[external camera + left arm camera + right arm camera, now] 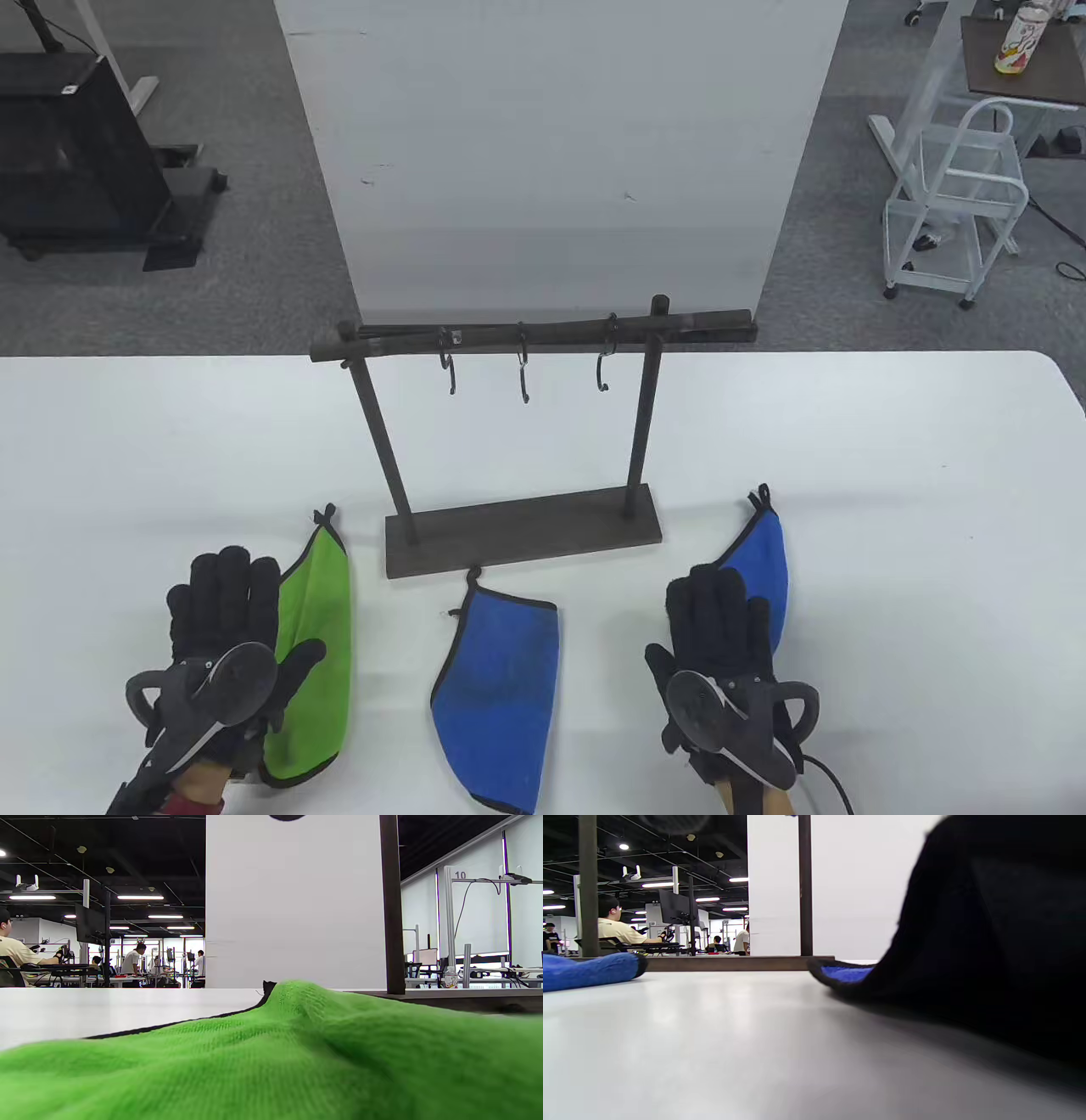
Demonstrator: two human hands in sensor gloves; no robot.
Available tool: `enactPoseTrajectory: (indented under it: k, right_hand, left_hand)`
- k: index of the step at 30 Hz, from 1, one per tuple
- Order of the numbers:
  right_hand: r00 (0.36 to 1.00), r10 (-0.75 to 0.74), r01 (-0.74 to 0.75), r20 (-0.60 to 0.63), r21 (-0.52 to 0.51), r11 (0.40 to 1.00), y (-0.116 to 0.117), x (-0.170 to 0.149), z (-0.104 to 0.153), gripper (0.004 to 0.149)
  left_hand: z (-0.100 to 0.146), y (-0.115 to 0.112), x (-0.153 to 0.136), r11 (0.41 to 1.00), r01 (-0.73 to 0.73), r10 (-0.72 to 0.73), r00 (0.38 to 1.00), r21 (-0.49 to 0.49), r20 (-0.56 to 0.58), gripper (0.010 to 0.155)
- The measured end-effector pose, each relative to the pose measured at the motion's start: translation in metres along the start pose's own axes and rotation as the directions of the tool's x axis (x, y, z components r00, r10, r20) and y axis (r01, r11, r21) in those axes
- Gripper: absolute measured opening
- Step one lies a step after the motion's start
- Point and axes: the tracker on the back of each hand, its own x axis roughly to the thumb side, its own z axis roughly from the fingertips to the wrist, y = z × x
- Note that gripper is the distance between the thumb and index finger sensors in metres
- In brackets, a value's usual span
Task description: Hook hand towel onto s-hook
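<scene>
A dark wooden rack (522,535) stands mid-table with three S-hooks (523,373) hanging empty on its bar. A green towel (314,645) lies at the left, and fills the left wrist view (297,1060). A blue towel (501,688) lies in the middle front. A second blue towel (764,552) lies at the right. My left hand (225,611) rests flat, fingers spread, on the table and the green towel's left edge. My right hand (721,628) rests flat on the right blue towel, holding nothing.
A white board (560,153) stands behind the rack. The white table (933,509) stretches to both sides. A white cart (950,204) and a dark stand (76,153) are on the floor beyond the table.
</scene>
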Motion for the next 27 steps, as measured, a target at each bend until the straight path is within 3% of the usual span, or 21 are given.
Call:
enactPoseTrajectory:
  k: [13, 20, 24, 27]
  right_hand:
    - [0.999, -0.033, 0.034, 0.03, -0.022, 0.999, -0.005, 0.003, 0.007, 0.071]
    - [0.997, -0.075, 0.076, 0.037, -0.036, 0.996, -0.012, 0.003, 0.011, 0.071]
    - [0.994, -0.099, 0.1, 0.037, -0.028, 0.995, -0.012, 0.002, 0.014, 0.071]
    - [0.993, -0.11, 0.111, 0.038, -0.03, 0.993, -0.012, 0.001, 0.016, 0.071]
  left_hand:
    - [0.001, 0.003, 0.0, 0.997, -0.052, 0.051, 0.998, -0.051, -0.029, 0.093]
    - [0.001, 0.046, 0.005, 0.974, -0.214, 0.207, 0.974, -0.073, -0.093, 0.088]
    - [-0.019, 0.082, 0.013, 0.943, -0.305, 0.292, 0.95, -0.133, -0.105, 0.087]
    - [-0.034, 0.103, 0.019, 0.939, -0.326, 0.317, 0.944, -0.107, -0.095, 0.085]
